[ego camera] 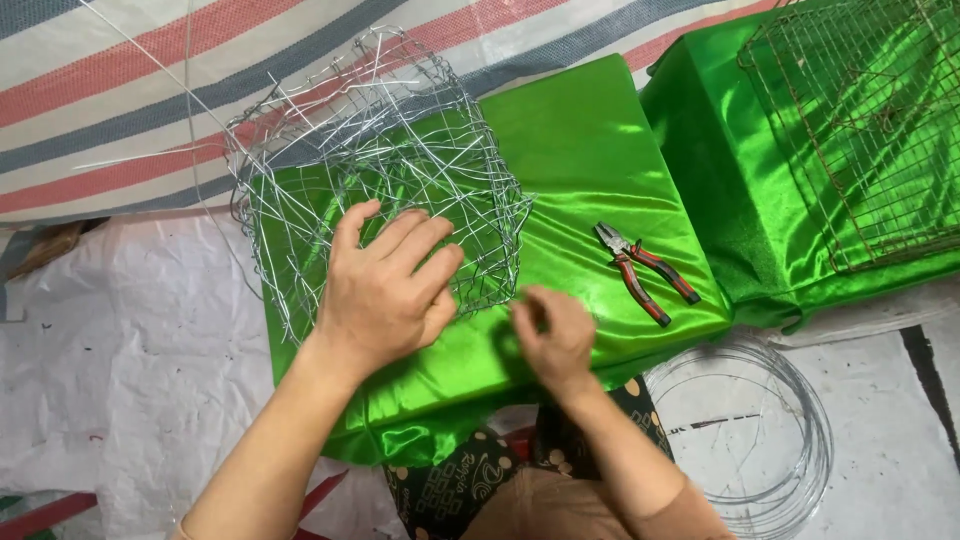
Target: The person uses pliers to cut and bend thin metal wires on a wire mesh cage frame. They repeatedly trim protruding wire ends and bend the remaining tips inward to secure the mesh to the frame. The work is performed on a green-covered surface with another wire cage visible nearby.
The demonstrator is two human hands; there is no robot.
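A silvery wire mesh basket [370, 130] lies on a shiny green cloth [590, 150]. My left hand [385, 285] rests flat against the near side of the basket, fingers spread over the mesh. Just to the right, my right hand [550, 335] is blurred, its fingers pinched at the basket's lower right edge, apparently on a thin wire end that I cannot make out clearly.
Red-handled pliers [645, 272] lie on the cloth right of the basket. A coil of wire [760, 430] sits on the white sheet at lower right. A rusty wire grid cage [860, 120] rests on green cloth at top right. Striped tarp lies behind.
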